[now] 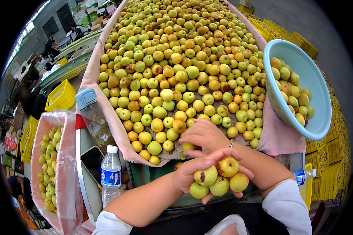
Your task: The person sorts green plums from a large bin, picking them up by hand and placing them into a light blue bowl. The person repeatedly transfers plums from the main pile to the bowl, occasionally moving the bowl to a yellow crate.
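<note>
Several yellow-green jujubes (219, 185) rest in my left hand (186, 175), which is palm up with its fingers spread under them. Brown blemishes mark two of these fruits. Beyond it, my right hand (209, 136) reaches across from the right to the near edge of the pile, its fingers and thumb around one jujube (189, 146) that is partly hidden. The big heap of green, yellow and brownish jujubes (176, 76) lies on a sorting table lined with pink cloth (111, 117).
A light-blue basin (320, 88) of jujubes stands at right, beside stacked yellow crates (331, 173). At left are a plastic-lined box (67, 164) of jujubes, a phone (92, 161), a water bottle (111, 173) and a blue-lidded jar (91, 111). Other people work in the left background.
</note>
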`<state>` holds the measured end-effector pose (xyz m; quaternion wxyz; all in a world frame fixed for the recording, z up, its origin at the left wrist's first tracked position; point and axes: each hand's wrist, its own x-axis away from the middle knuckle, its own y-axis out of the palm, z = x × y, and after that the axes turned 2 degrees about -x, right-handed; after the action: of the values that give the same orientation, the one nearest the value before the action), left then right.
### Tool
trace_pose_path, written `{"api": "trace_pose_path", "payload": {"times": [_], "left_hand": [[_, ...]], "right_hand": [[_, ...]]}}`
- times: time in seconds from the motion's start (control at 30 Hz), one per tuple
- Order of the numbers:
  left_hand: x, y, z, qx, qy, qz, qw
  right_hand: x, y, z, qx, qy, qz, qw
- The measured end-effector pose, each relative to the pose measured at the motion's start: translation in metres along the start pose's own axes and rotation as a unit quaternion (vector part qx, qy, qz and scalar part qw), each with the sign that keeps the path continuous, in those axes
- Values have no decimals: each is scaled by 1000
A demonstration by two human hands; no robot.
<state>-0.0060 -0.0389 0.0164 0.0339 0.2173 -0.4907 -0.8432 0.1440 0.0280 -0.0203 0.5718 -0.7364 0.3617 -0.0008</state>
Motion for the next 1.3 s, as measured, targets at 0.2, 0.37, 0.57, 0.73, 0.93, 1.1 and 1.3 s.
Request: {"api": "trace_pose_path", "payload": {"times": [0.2, 0.37, 0.57, 0.73, 0.93, 1.1, 1.3], "left_hand": [[2, 4, 4, -16, -17, 32, 999], [3, 6, 3, -10, -4, 28, 1000], [12, -10, 3, -14, 31, 26, 999], [4, -17, 1, 67, 87, 9, 994], [-4, 5, -8, 24, 127, 173, 976], [-19, 18, -62, 49, 180, 253, 949], [-77, 62, -151, -14, 264, 394, 880]], "right_hand": [[-49, 17, 0, 62, 53, 94, 992], [-72, 24, -15, 165, 194, -5, 967], [-74, 40, -12, 70, 237, 69, 966], [-45, 8, 4, -238, 314, 374, 839], [39, -60, -73, -432, 287, 493, 698], [99, -68, -160, -5, 163, 378, 911], [153, -37, -193, -41, 194, 462, 865]]}}
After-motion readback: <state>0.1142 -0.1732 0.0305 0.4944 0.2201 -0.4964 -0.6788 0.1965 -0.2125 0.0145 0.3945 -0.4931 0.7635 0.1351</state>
